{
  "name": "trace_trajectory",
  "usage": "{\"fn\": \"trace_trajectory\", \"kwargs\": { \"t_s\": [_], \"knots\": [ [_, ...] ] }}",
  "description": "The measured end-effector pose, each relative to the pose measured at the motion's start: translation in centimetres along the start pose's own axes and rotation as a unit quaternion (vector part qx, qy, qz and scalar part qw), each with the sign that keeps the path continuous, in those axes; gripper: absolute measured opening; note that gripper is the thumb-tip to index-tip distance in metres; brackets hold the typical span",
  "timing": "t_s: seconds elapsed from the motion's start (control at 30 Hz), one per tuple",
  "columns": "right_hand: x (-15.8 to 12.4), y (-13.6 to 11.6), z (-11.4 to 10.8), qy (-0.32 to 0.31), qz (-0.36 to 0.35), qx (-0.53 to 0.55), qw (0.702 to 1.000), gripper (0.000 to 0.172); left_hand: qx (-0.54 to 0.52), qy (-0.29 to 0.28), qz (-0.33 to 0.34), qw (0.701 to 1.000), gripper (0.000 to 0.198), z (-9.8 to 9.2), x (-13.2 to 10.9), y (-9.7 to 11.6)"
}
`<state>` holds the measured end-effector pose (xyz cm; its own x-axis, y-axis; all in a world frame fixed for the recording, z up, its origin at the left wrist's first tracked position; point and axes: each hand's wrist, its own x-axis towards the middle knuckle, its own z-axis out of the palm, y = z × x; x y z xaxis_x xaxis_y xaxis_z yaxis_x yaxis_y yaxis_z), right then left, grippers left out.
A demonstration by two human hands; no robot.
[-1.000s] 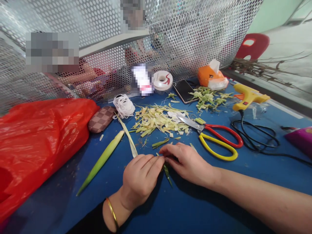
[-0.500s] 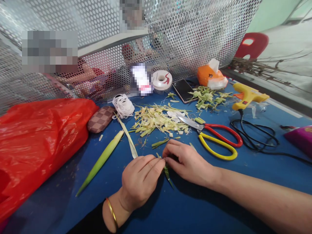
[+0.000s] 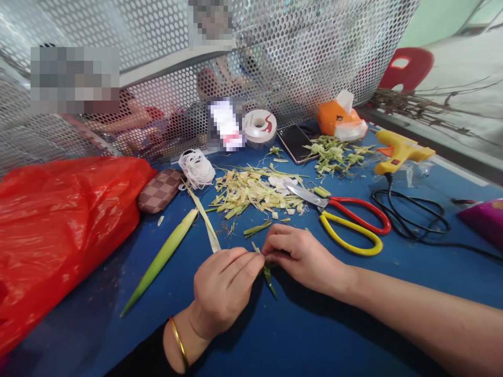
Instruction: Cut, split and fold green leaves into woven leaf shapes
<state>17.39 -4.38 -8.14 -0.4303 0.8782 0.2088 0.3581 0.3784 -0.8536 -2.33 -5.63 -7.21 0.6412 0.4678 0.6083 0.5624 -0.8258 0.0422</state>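
Near the middle of the blue tabletop (image 3: 243, 356), the left hand (image 3: 226, 290) has its fingers pressed together and pinching a slim green plant piece (image 3: 269, 280), whose dark tip slants out below toward the near edge. Facing it, the right hand (image 3: 302, 256) has its fingers curled in toward the thumb, meeting the left fingertips; whether they grip the piece too is hard to tell, as the contact is hidden. A gold bangle (image 3: 178, 343) circles the left wrist.

Just beyond the left hand lies a pale husk strip (image 3: 205, 220), with a long pointed green husk (image 3: 159, 263) to its left. Past the hands are pale cuttings (image 3: 251, 191), and scissors (image 3: 351, 235) with one red and one yellow handle point their blades into them. A bundle of white string (image 3: 196, 168) sits beside a checkered pouch (image 3: 160, 191), which is next to a red plastic bag (image 3: 74, 230). Farther right, a yellow glue gun (image 3: 401, 152) trails its black cord.
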Motion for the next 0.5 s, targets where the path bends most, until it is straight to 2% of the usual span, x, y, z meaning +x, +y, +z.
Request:
{"fn": "trace_trajectory", "kwargs": {
  "t_s": [0.3, 0.5],
  "knots": [
    [-0.15, 0.16, -0.25, 0.036, 0.04, -0.056, 0.997, 0.021, -0.016, 0.017, -0.007, 1.0, 0.026, -0.14, -0.05, 0.26],
    [-0.02, 0.68, -0.81, 0.079, 0.073, -0.101, 0.989, 0.023, -0.057, -0.018, 0.018, 0.998, 0.025, -0.12, -0.17, 0.25]
  ]
}}
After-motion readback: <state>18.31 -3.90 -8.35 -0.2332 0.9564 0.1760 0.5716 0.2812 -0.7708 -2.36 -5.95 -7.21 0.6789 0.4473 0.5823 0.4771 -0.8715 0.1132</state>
